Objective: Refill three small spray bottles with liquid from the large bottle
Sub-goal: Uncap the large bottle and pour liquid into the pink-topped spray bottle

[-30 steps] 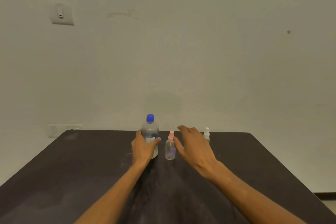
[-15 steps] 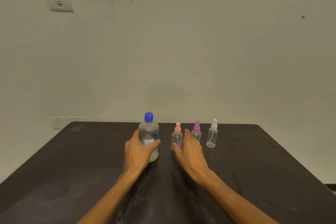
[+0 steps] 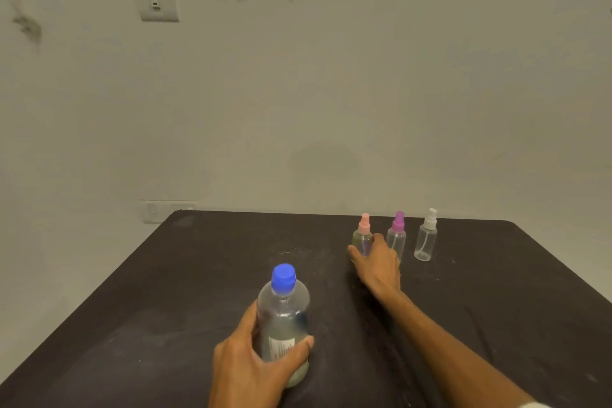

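The large clear bottle (image 3: 283, 318) with a blue cap stands upright near the table's front, and my left hand (image 3: 251, 364) grips its lower body. Three small clear spray bottles stand in a row near the far right edge. My right hand (image 3: 376, 263) reaches out and curls round the lower part of the pink-capped spray bottle (image 3: 363, 235), the leftmost of the row. The purple-capped spray bottle (image 3: 396, 235) stands just right of my hand, partly hidden by it. The white-capped spray bottle (image 3: 426, 237) stands free at the far right.
The dark table (image 3: 198, 275) carries faint dusty smears and ends against a pale wall. A wall socket (image 3: 155, 210) sits just behind the table's back left corner, and a light switch (image 3: 159, 2) is higher up.
My left hand has drawn the large bottle toward me, to the table's front. My right hand has moved forward from beside the pink-capped bottle and closed round it.
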